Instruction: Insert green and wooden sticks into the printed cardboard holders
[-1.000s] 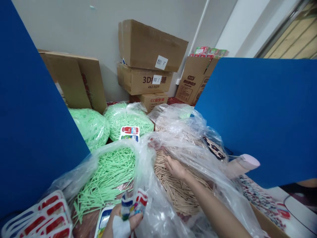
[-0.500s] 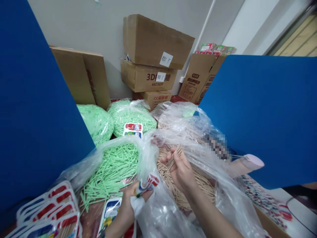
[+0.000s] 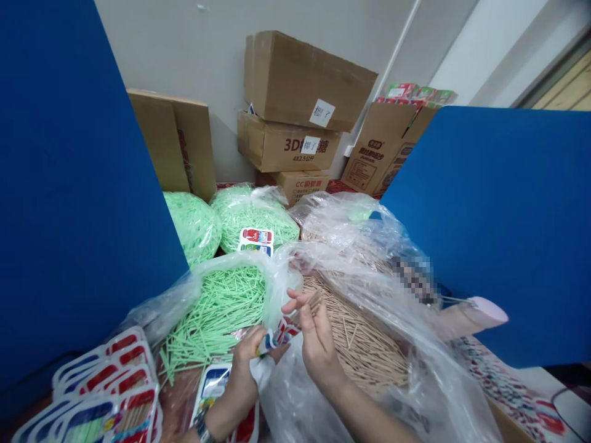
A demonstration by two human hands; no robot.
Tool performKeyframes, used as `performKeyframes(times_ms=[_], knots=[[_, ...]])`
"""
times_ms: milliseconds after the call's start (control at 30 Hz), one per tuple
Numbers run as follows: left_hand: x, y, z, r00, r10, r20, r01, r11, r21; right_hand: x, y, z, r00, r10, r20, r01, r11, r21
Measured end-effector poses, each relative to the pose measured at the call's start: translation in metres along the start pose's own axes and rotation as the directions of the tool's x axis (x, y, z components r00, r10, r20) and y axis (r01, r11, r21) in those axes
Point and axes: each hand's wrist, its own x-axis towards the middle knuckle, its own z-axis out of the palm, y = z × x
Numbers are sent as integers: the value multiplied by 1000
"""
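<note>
My left hand [image 3: 242, 369] grips a small printed red, white and blue packet [image 3: 277, 337], its mouth tilted up to the right. My right hand [image 3: 321, 347] is closed on a bunch of thin brown sticks [image 3: 312, 303]. The low end of that bunch is at the packet's mouth; how far in it reaches is hard to see. Right of my right hand, loose brown sticks [image 3: 369, 338] fill an opened clear plastic bag [image 3: 429, 351]. Behind my left hand, loose green sticks [image 3: 231, 295] spill from another bag. A printed packet [image 3: 215, 381] lies beneath my left wrist.
Several packets [image 3: 111, 400] with sticks overlap at lower left. Tied bags of green sticks [image 3: 256, 215] stand behind, with a printed packet [image 3: 257, 237] on one. Stacked cartons [image 3: 295, 144] lean near the wall. Blue panels [image 3: 498, 227] flank both sides; someone's forearm [image 3: 455, 320] shows at right.
My right hand has carried the brown sticks left, from over the brown pile to the packet's mouth. My left hand still holds the packet. The view has shifted slightly left.
</note>
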Motion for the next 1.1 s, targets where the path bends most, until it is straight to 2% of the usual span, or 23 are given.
performKeyframes(times_ms=[100,233,300,433,567,733,800,867,900,967,1000,1033,1067,1100], knots=[[2,1,-7,999,-12,40,14,997,-72,-4,4,-7,993,-33,112,47,991,-122],[2,-1,-16,995,-66,70,72,994,-86,4,2,-21,987,-115,113,130,983,-133],[-1,0,-20,994,-94,63,99,992,-82,10,-2,-23,967,-135,217,179,965,-194],[-14,9,-33,988,-141,65,148,982,-117,15,-6,-8,843,-188,504,388,862,-327],[-38,10,-54,983,-139,123,142,990,-15,7,3,18,719,-325,614,611,716,-336],[-67,-10,-81,975,-80,206,53,990,134,-8,7,43,570,-378,730,753,596,-279],[-74,-19,-90,975,-104,195,64,977,201,-10,3,49,515,-341,786,768,591,-247],[-79,-26,-97,981,-146,129,113,965,236,-4,1,51,476,-252,843,697,692,-186],[-81,-29,-100,982,-167,90,142,961,238,3,2,52,479,-201,855,622,764,-169],[-85,-34,-103,981,-186,54,170,961,218,18,11,57,538,-82,839,472,854,-219],[-88,-36,-104,982,-180,59,165,965,206,26,19,61,581,-16,813,441,846,-299],[-90,-39,-104,984,-162,75,145,971,192,32,29,68,609,67,790,453,788,-416],[-93,-43,-103,986,-134,95,116,978,176,36,41,76,595,157,789,516,678,-524],[-95,-46,-102,989,-99,111,81,984,160,37,54,85,553,256,793,606,530,-593]])
